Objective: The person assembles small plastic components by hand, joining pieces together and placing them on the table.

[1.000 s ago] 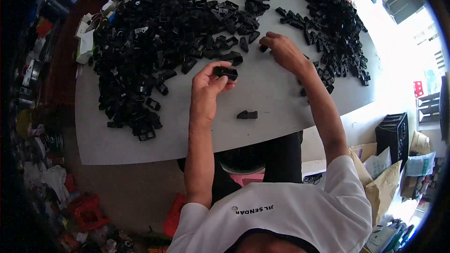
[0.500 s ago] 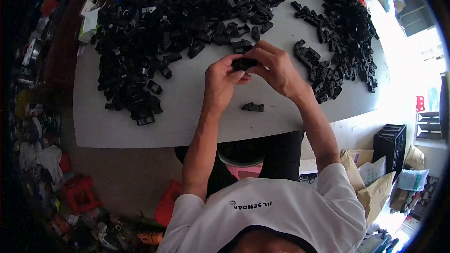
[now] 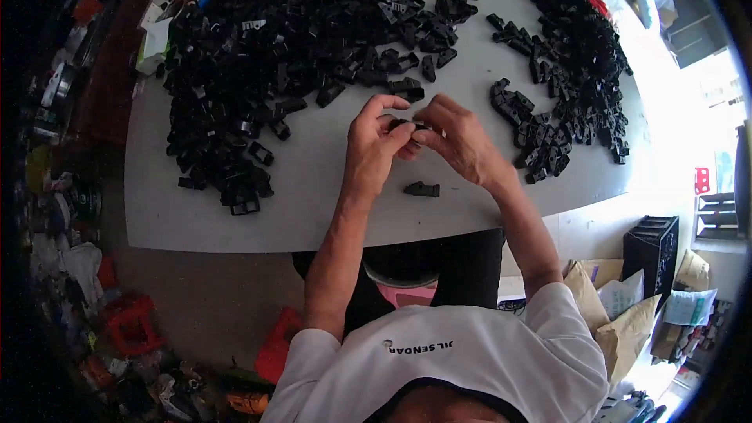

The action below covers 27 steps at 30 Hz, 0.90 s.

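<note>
Between my two hands, above the middle of the table, is a small black plastic part (image 3: 400, 123), mostly covered by fingers. My left hand (image 3: 374, 141) pinches it from the left, thumb across it and index finger raised and bent. From the right, my right hand (image 3: 454, 137) grips the same part with thumb and fingertips. A single black plastic piece (image 3: 421, 189) lies on the table just below the hands. Just beyond the fingers sits another black hollow piece (image 3: 407, 89), at the edge of the large heap (image 3: 274, 47) of similar black parts.
A second heap of smaller black parts (image 3: 576, 63) covers the right of the white table (image 3: 313, 223). Small boxes (image 3: 155, 43) stand at the far left edge. A red plastic stool (image 3: 133, 321) is on the floor at left; brown paper packages (image 3: 627, 337) and a black crate (image 3: 652, 254) are at right.
Both hands have come slightly nearer to me with the black part. My left index finger has lifted off it, and the part is now more hidden by fingers.
</note>
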{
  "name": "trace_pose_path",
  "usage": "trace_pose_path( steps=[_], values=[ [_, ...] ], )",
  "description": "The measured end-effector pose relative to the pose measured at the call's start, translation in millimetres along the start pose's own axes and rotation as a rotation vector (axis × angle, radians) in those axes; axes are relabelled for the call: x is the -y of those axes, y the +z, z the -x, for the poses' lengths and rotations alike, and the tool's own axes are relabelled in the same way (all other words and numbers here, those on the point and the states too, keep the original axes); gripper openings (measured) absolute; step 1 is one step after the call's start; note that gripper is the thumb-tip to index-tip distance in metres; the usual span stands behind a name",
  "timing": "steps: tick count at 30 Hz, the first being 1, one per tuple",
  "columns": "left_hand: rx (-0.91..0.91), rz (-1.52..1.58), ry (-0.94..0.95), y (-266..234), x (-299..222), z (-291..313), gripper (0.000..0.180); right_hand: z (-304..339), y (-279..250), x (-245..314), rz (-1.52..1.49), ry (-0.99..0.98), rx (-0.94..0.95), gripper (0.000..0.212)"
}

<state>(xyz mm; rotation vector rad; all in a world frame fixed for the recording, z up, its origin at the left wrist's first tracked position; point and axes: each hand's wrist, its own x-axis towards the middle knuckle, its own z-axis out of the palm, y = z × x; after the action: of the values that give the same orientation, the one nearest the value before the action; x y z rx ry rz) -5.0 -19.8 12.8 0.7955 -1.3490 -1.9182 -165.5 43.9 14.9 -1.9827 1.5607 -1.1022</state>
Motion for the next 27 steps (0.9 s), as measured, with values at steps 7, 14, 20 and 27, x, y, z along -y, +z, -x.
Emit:
trace_pose_path(
  steps=[7, 14, 20, 27],
  values=[
    [0.014, 0.014, -0.022, 4, 2, 6, 0.025, 3, -7, 8, -0.129, 0.152, 0.088, 0.021],
    [-0.086, -0.552, 0.217, -7, 7, -5, 0.023, 15, -7, -11, 0.083, 0.153, 0.118, 0.017],
    [-0.218, -0.766, 0.277, -17, 16, -4, 0.025, -3, -7, -2, 0.258, 0.148, 0.155, 0.015],
    [-0.205, -1.029, 0.339, -2, 16, 1, 0.049, -27, 18, -50, 0.499, -0.066, -0.103, 0.022]
  ],
)
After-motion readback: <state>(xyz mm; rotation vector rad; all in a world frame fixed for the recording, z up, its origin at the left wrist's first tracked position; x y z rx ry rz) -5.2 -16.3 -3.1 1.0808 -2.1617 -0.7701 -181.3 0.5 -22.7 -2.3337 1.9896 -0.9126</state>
